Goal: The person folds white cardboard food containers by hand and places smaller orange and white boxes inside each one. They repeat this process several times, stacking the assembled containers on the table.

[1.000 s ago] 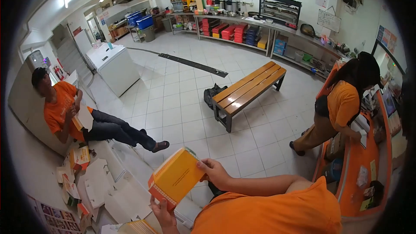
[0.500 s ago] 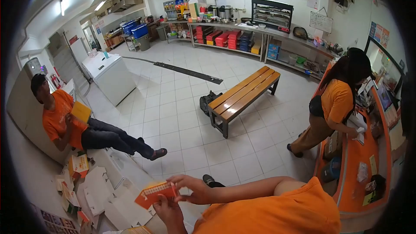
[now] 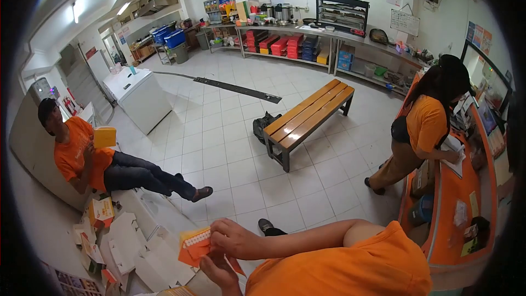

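A small orange printed carton (image 3: 193,249) with a row of white shapes and a yellow upper edge is between my two hands. My right hand (image 3: 234,239) has its fingers bent over the carton's upper right side. Below it, my left hand (image 3: 221,274) holds the carton's lower side, with the thumb against it. An orange flap shows between the hands. To the left, unfolded white cartons (image 3: 127,243) lie in a loose pile on a white surface, beside an orange and white box (image 3: 101,211).
A person in orange (image 3: 82,148) sits at left holding a yellow carton (image 3: 104,137). Another person (image 3: 430,126) stands at an orange counter (image 3: 455,214) on the right. A wooden bench (image 3: 309,115) with a black bag (image 3: 266,127) beside it stands mid-floor. Steel shelving lines the back.
The carton has turned and shifted slightly right. My right hand has curled further over it, and my left hand has moved down and right. The seated person's yellow carton has changed angle.
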Demonstrator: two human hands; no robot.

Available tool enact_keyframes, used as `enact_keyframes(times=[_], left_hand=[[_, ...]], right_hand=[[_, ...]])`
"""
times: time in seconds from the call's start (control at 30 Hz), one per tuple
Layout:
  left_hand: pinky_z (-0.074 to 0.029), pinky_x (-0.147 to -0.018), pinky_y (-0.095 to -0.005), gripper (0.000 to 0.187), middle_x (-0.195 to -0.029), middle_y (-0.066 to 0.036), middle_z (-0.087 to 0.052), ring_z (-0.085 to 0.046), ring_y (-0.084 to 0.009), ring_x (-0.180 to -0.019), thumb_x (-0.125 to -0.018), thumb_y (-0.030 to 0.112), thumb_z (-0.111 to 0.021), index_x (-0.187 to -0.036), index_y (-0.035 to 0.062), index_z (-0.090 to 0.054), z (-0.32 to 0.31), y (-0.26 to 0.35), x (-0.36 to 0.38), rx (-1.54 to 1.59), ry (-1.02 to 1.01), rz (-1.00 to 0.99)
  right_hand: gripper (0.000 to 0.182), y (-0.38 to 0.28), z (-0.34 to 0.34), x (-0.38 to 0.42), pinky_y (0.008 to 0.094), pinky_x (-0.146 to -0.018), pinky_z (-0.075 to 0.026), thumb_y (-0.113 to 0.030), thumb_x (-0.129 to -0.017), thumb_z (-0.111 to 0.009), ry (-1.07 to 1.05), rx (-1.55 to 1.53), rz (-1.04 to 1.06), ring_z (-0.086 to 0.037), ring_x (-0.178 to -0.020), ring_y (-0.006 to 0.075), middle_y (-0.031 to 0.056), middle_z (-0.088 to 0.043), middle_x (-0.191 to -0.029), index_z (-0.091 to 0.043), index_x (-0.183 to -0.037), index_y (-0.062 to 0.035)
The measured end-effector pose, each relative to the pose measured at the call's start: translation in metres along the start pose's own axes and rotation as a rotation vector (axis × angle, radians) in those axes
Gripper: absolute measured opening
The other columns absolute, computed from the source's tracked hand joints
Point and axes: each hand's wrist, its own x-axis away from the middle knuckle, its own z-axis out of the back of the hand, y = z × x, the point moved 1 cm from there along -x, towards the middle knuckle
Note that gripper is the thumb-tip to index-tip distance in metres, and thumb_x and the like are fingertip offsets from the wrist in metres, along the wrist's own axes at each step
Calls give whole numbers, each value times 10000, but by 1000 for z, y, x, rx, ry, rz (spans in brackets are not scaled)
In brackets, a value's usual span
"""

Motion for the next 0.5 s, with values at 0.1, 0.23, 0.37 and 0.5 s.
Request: enact_keyframes(times=[0.1,0.23,0.37,0.5], left_hand=[[-548,-824,-358,261,-1017,-114,-713,-693,-237,-946,-991,177,-632,-1136,-39,-646,22,18,-12,-474,-176,161],[-470,-755,-395,416,-951,-153,-646,-582,-258,-890,-933,207,-708,-1279,26,-566,69,27,-16,-1293,-873,4],[-428,-603,-310,364,-726,-82,-609,-523,-145,-649,-1013,111,-609,-1354,75,-487,61,33,16,-1152,-513,204],[-434,-602,-328,387,-722,-92,-614,-550,-161,-655,-996,91,-611,-1357,64,-472,35,40,33,-1086,-264,401]], right_hand=[[321,-7,17,-5,473,-1038,-424,-210,-884,-739,-83,90,-15,-509,-1241,398,185,-546,-1206,-558,-1109,-70],[308,-16,47,-4,430,-938,-442,-281,-947,-701,-106,288,228,-549,-1082,379,168,-558,-1128,-559,-1116,-66],[251,9,30,41,432,-802,-461,-225,-956,-669,-173,-356,-505,-572,-893,365,175,-583,-958,-560,-1034,-13],[207,9,28,38,436,-778,-483,-175,-964,-651,-411,-168,-159,-583,-912,382,196,-587,-1014,-535,-1042,-22]])
